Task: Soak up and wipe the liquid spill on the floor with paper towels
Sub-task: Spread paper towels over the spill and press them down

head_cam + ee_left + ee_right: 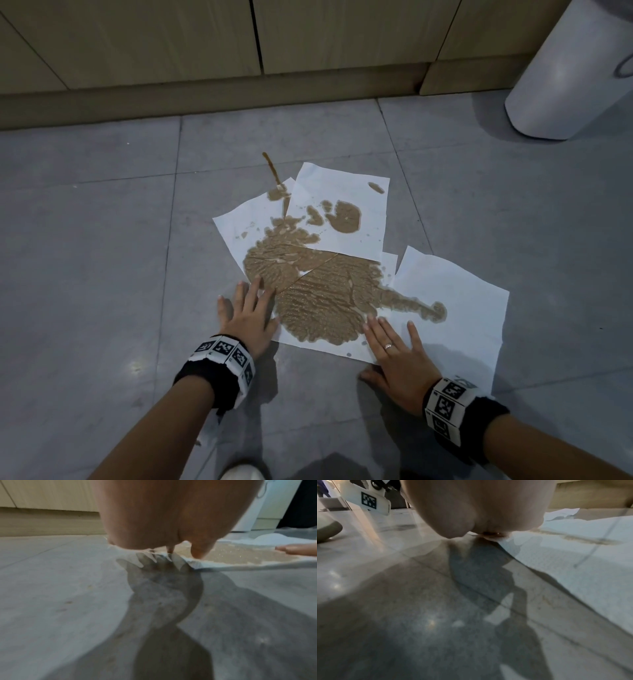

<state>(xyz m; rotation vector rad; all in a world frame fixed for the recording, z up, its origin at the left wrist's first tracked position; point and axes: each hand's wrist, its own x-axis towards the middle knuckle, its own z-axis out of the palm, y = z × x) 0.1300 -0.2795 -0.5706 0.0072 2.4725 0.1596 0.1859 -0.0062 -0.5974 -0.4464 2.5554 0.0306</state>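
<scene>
The paper towels (pixel 342 219) lie overlapped on the grey tile floor (pixel 102 240), approx. mid-frame in your head view, w/ the brown spill (pixel 318 298) soaked through most of the near sheets and a thin streak of it running out past the far-left corner onto bare tile. The far sheet shows a few separate blotches; the rightmost sheet is mostly white w/ one brown tongue reaching into it. Your left hand (pixel 248 317) is flat, fingers spread and straight, gripping nothing: fingertips press the left edge of the wet patch, palm sits on the floor just beside the towels. Your right hand (pixel 397 356) is likewise flat and spread, holding nothing, pressing the near-right part of the towels, w/ the thumb on tile just off the paper edge. Both wrists carry black bands w/ marker tags. Beyond the towels: wooden cabinet fronts (pixel 171 41) w/ a kickboard; a white bin (pixel 565 75) stands far right, well apart from the paper.
</scene>
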